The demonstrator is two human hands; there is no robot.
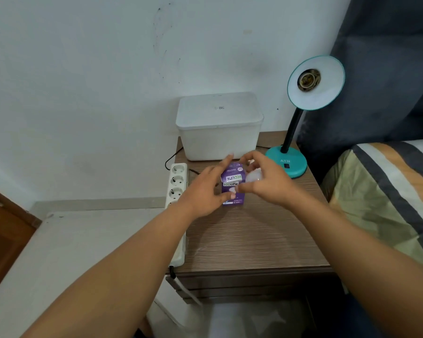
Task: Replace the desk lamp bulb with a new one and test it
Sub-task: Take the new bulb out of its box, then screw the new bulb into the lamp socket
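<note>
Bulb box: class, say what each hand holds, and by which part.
The left hand holds the box by its left side, thumb on its front. The right hand grips the bulb round its white globe.

One bulb (253,177), one carton (231,182), one lamp (294,129)

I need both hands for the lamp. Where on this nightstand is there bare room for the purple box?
The near half of the nightstand is bare, between the power strip at left and the bed at right. The back is crowded: white bin, lamp, the left hand gripping the purple box, the right hand holding the bulb.
</note>
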